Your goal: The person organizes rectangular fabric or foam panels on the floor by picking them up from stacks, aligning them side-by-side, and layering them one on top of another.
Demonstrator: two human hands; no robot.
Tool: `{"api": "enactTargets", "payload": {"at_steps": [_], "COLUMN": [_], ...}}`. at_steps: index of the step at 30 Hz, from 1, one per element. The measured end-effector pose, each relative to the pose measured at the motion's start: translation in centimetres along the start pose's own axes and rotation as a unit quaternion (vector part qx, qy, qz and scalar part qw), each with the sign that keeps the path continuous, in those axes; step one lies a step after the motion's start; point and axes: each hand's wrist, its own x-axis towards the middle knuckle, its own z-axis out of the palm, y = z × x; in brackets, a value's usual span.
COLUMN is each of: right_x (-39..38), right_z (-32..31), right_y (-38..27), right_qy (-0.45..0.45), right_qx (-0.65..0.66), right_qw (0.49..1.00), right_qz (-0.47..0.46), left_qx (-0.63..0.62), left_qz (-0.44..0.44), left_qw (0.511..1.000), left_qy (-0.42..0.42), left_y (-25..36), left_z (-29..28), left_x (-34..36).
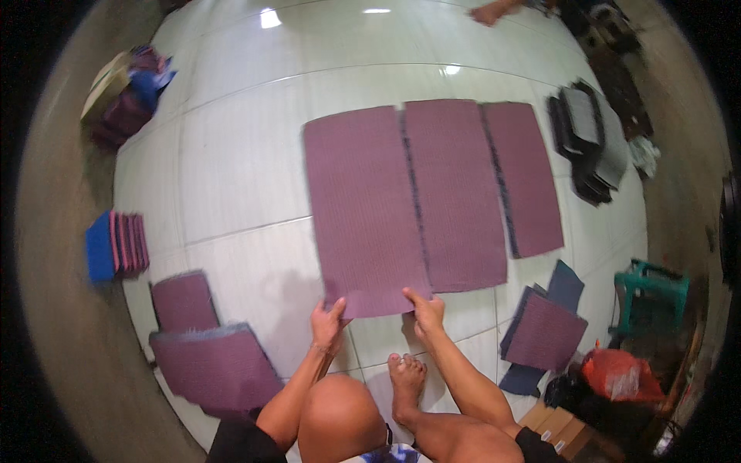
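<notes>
Three long purple ribbed mats lie side by side on the tiled floor, with dark fuzzy edges showing between them. My left hand (329, 324) pinches the near left corner of the leftmost mat (367, 208), thumb on top. At the same mat's near right corner, my right hand (426, 312) grips with its thumb above and its fingers underneath. The near edge is lifted slightly off the floor between my hands. Beside it are the middle mat (457, 193) and the shorter-looking right mat (526, 177), which neither hand touches.
Purple mat stacks (212, 366) lie at near left, and purple and dark blue pieces (546, 330) at right. Farther off are a blue-and-pink stack (117, 245), grey mats (590, 135), a green stool (652, 297) and a red bag (621, 374). Another person's foot (494, 11) shows at the top.
</notes>
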Motion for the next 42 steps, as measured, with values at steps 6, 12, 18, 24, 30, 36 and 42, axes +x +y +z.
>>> {"api": "enactTargets", "payload": {"at_steps": [6, 12, 18, 24, 30, 36, 42], "right_x": [1.7, -7.4, -8.3, -12.7, -11.8, -14.6, -17.9], "right_z": [-3.7, -7.4, 0.4, 16.6, 20.3, 14.8, 11.6], "right_y": [1.3, -0.2, -5.8, -3.9, 10.1, 15.6, 18.3], "right_qy": [-0.115, -0.185, -0.499, -0.612, -0.623, -0.579, -0.531], "right_qx": [0.176, -0.106, -0.542, -0.687, -0.68, -0.541, -0.416], "right_qw": [0.976, 0.953, 0.676, 0.326, 0.387, 0.609, 0.727], "right_qz": [0.055, 0.216, 0.021, -0.219, -0.002, -0.034, 0.132], "left_qx": [0.173, 0.07, 0.005, -0.063, -0.252, -0.31, -0.355], "left_qz": [0.012, 0.054, 0.095, 0.131, 0.215, 0.177, 0.181], "left_qw": [0.985, 0.995, 0.995, 0.932, 0.895, 0.889, 0.871], "left_qy": [0.005, -0.04, 0.011, 0.332, 0.3, 0.288, 0.288], "left_y": [-1.4, -2.4, 1.8, -6.4, -6.7, -7.5, -6.0], "left_z": [0.3, -4.8, -16.1, -22.8, -23.5, -26.4, -26.8], "left_x": [1.6, -4.0, -14.7, -19.8, -17.1, -15.3, -16.6]}}
